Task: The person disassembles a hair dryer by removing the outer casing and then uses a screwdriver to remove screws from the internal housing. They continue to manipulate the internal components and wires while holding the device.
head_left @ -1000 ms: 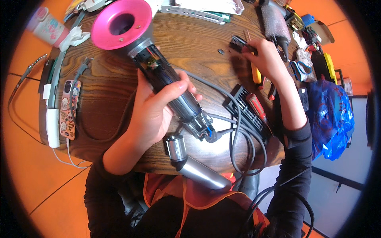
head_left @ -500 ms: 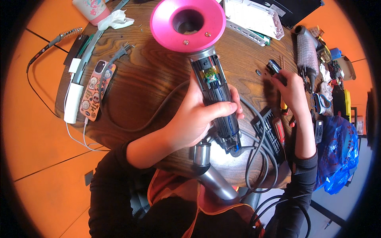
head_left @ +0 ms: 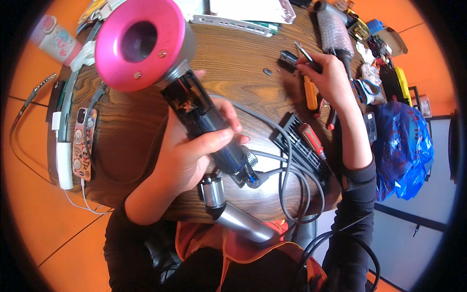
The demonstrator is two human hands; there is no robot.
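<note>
My left hand (head_left: 182, 151) is wrapped round the handle of a hair dryer (head_left: 209, 129), its thumb across the front. The handle's outer cover is off, so dark inner parts and blue wires show. At its top sits the dryer's round pink head (head_left: 108, 48), tilted to the upper left. Over at the right, my right hand (head_left: 328, 78) is closed on a slim tool (head_left: 306, 56) with a pale metal tip and a dark grip; its exact kind is unclear. Just beside that tip lies a small black part (head_left: 288, 60) on the table.
A grey cable (head_left: 287, 165) loops from the dryer's base. Nearby lie a black bit case (head_left: 294, 141), a red screwdriver (head_left: 313, 141) and a yellow-handled tool (head_left: 310, 92). A silver tube (head_left: 245, 224) rests at the near edge. A phone (head_left: 83, 146) lies left, a blue bag (head_left: 404, 141) right.
The dryer has moved left with my left hand and tilted further. My right hand has shifted left and up, and a slim metal-tipped tool now shows in it. The whole view has shifted.
</note>
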